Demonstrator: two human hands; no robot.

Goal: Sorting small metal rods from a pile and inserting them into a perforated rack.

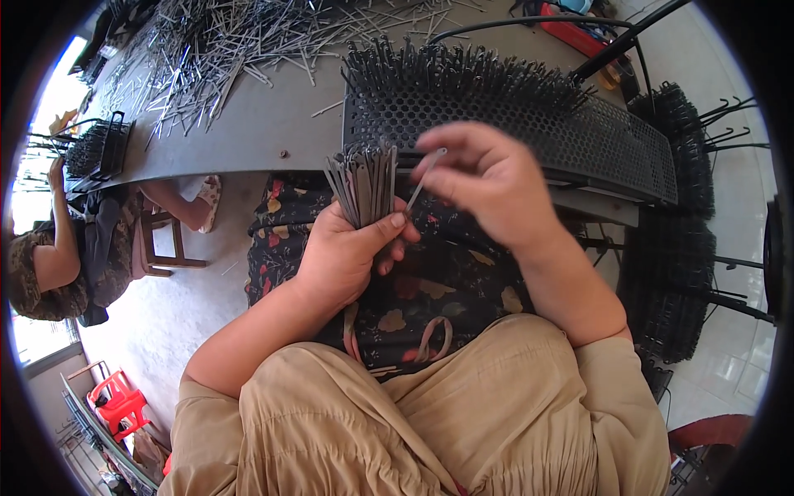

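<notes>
My left hand (343, 248) is closed round an upright bundle of thin grey metal strips (364, 186), with small holes at their upper ends. One single metal strip (424, 180) slants up and right, away from the bundle, its lower end at my left thumb and fingers. My right hand (488, 178) is beside its upper end, thumb and fingers apart and slightly blurred. Whether the right fingers touch this strip is hard to make out. Both hands are above my lap, at the near edge of the table.
A black perforated metal rack (513, 128), densely set with dark hooked pieces, stands on the grey table (248, 124). Loose metal strips (223, 50) are heaped at the back left. Another person (62, 256) sits at the left near a smaller rack (99, 149). Dark racks (674, 223) stand right.
</notes>
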